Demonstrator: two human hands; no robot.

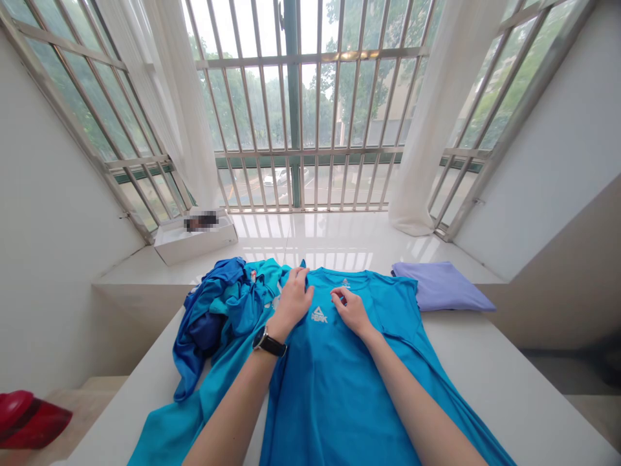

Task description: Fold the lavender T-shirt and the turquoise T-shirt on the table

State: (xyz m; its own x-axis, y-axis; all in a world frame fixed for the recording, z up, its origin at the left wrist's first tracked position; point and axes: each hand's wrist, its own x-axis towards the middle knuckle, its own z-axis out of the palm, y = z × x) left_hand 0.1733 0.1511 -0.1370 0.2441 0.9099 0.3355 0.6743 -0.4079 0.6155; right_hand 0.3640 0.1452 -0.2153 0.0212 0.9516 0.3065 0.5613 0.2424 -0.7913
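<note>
Daylight comes through a barred window (317,107) well beyond our fingertips (303,272), over a glossy white ledge (330,239) and, nearer than the fingers, a white table (478,349). Our blue shirt (334,388) lies spread logo side up beneath both hands, its collar (339,271) just ahead of the right fingers, its body running back towards us, probably so that both shoulders are within reach. Our left hand (294,301) is over the shoulder left of the collar, fingers close together; whether they pinch cloth we cannot tell. Our right hand (353,312) has its fingers curled narrowly towards the thumb, just right of the PEAK logo (319,315); whether fabric is caught there we cannot tell either. Left of the left fingers sits a crumpled pile of clothes (213,317), seemingly placed aside to give the shirt room. Well right of the right fingers, a folded lavender cloth (451,287) lies flat, perhaps out of the way.
</note>
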